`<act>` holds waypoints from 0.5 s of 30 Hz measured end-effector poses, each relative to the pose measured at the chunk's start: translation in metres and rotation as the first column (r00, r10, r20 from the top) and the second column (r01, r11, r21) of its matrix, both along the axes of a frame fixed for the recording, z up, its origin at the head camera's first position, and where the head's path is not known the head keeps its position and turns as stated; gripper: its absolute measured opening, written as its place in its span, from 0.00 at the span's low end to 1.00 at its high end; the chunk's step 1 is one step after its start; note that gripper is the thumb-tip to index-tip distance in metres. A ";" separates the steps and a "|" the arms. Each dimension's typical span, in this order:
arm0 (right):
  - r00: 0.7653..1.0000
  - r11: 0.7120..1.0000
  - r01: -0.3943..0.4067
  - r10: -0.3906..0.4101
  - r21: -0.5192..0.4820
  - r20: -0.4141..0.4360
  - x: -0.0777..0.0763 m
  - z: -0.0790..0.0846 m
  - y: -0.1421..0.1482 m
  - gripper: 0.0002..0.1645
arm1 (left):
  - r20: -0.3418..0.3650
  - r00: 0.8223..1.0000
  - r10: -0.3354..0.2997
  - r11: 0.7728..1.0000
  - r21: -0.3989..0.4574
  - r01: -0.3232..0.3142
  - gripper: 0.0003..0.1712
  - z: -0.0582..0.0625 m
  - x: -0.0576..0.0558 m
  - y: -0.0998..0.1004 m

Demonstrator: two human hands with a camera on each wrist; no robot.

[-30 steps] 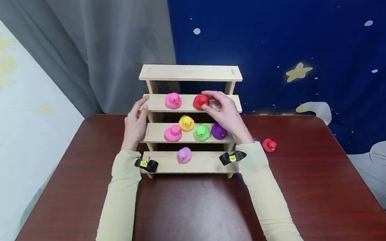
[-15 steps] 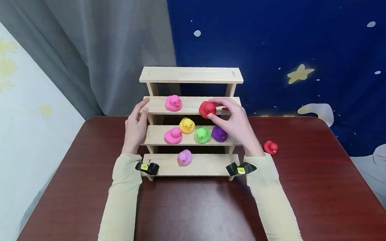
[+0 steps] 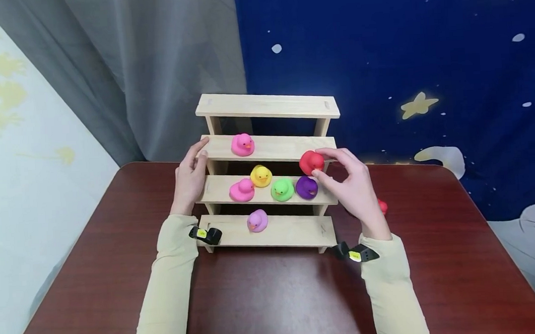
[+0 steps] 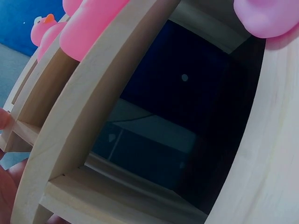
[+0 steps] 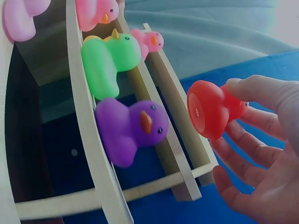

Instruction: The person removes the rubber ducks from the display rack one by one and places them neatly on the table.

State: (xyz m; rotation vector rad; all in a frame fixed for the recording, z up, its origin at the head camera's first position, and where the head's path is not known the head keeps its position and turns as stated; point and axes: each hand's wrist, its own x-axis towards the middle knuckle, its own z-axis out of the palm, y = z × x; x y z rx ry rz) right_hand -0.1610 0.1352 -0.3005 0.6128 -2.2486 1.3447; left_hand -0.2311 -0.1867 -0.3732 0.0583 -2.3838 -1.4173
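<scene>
A stepped wooden shelf (image 3: 266,105) stands on the table, toy ducks on its steps. In my right hand (image 3: 352,188) a red toy duck (image 3: 311,162) is pinched between thumb and fingers, off the shelf; the right wrist view shows its flat underside. Below it sits a purple duck (image 3: 307,187), beside a green duck (image 3: 282,190). My left hand (image 3: 190,180) holds the left end of the second step from the top. On that step is a pink duck (image 3: 242,145). A yellow duck (image 3: 261,176) and another pink duck (image 3: 242,189) share the step below.
A lilac duck (image 3: 257,221) sits on the lowest step. Another red duck (image 3: 382,207) lies on the dark wooden table (image 3: 265,298), mostly hidden behind my right hand. A grey curtain (image 3: 180,65) and a blue starry cloth (image 3: 356,46) hang behind the shelf.
My right hand has lifted the red duck off the second step from the top and carried it right and toward me. My left hand stays on the shelf.
</scene>
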 end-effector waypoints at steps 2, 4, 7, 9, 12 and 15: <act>1.000 1.000 0.011 -0.011 -0.005 -0.003 0.001 -0.002 0.004 0.22 | 0.001 1.000 -0.001 1.000 0.006 0.001 0.21 0.000 0.000 0.000; 1.000 1.000 0.025 -0.025 -0.009 0.007 0.001 -0.005 0.009 0.22 | 0.004 1.000 -0.003 1.000 0.008 0.003 0.22 0.001 0.000 0.001; 0.998 0.999 0.051 -0.051 -0.006 0.022 -0.002 -0.014 0.018 0.23 | 0.012 1.000 0.000 1.000 0.012 0.000 0.22 0.001 0.001 0.001; 0.997 0.998 0.069 -0.069 -0.004 0.033 -0.006 -0.022 0.026 0.24 | 0.015 1.000 0.004 1.000 0.011 -0.004 0.22 0.001 0.001 0.001; 0.996 0.996 0.089 -0.089 -0.011 0.033 -0.012 -0.036 0.038 0.25 | 0.007 1.000 0.006 1.000 0.007 -0.006 0.21 0.001 0.001 0.000; 0.994 0.994 0.103 -0.102 -0.023 0.031 -0.012 -0.042 0.046 0.25 | -0.002 1.000 0.007 1.000 0.005 -0.007 0.21 0.000 0.002 0.000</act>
